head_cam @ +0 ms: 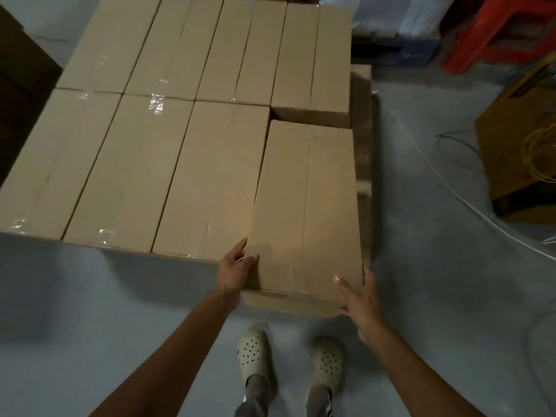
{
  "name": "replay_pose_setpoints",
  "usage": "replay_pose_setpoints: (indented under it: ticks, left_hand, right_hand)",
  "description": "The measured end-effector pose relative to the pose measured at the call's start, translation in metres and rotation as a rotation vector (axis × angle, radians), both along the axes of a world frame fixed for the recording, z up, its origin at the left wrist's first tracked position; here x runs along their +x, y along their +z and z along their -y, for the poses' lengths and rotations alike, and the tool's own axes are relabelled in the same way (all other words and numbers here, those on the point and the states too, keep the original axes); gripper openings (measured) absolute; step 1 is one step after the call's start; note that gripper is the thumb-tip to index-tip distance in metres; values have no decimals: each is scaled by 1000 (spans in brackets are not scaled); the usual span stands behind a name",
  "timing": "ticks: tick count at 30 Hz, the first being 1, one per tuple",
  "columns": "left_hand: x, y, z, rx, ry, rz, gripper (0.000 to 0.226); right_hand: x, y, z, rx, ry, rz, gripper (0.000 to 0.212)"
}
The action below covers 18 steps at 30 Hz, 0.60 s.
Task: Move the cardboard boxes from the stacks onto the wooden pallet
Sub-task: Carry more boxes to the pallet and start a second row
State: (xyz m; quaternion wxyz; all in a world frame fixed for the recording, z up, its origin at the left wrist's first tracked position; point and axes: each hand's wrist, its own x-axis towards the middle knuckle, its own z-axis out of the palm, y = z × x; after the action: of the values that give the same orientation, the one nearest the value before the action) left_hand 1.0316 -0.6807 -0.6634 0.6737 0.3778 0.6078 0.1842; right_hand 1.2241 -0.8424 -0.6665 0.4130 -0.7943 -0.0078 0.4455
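Reaching forward, my left hand (pixel 237 266) and right hand (pixel 358 299) grasp with the fingers the near corners of the cardboard box (pixel 307 206), which sits in the row on the wooden pallet (pixel 362 115) but overhangs toward me, I think to steer it into the last gap.

You have seven long brown taped cardboard boxes (pixel 129 164) packed flush in two rows on the wooden pallet (pixel 361 139). The eighth box (pixel 307 206) lies skewed at the near right corner, overhanging the near edge.
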Motion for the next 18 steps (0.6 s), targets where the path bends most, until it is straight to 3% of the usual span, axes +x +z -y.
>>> replay_pose_setpoints:
  ticks: [4,7,9,11,15,18]
  left_hand:
    - [7,-30,9,53,160,-157,38]
    - [13,-42,20,-115,567,-240,10]
    - [16,-54,26,-304,714,-112,24]
    - [15,-63,29,-432,732,70,43]
    - [10,-76,23,-473,843,209,68]
    - [4,-94,12,-469,889,296,75]
  right_hand:
    - [-2,-42,2,-18,-16,-24,84]
    - [-3,-63,0,-44,-33,-79,80]
    - [-4,-75,-2,-70,-41,-98,75]
    - [-4,-86,-3,-96,-45,-82,73]
    - [3,-100,-13,-105,-27,-103,75]
    - [11,-103,-29,-80,-9,-104,64]
